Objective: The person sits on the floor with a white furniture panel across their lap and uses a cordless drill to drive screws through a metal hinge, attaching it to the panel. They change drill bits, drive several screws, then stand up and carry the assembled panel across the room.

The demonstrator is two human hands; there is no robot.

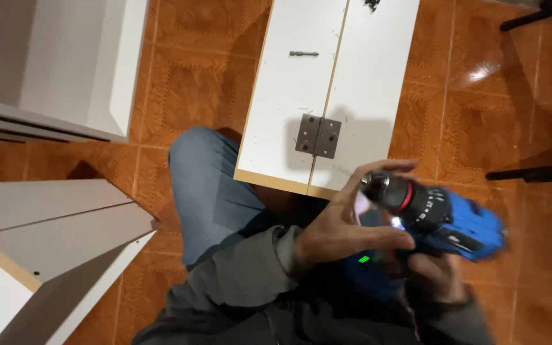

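Note:
I hold a blue and black cordless drill (445,220) in front of my body, its black chuck pointing up and left. My right hand (439,278) grips the handle from below, where a green light glows. My left hand (346,223) reaches around the chuck, fingers curled on it. Just beyond lie two white boards (289,96) side by side on the floor, joined by a grey metal hinge (318,135). A loose drill bit (304,53) rests on the left board.
Orange tiled floor (193,89) all around. A white cabinet carcass (65,64) stands at top left and more white panels (52,236) lie at lower left. Dark screws (372,5) sit at the boards' far end. Black bars (531,172) lie at right. My jeans-clad knee (206,179) rests beside the boards.

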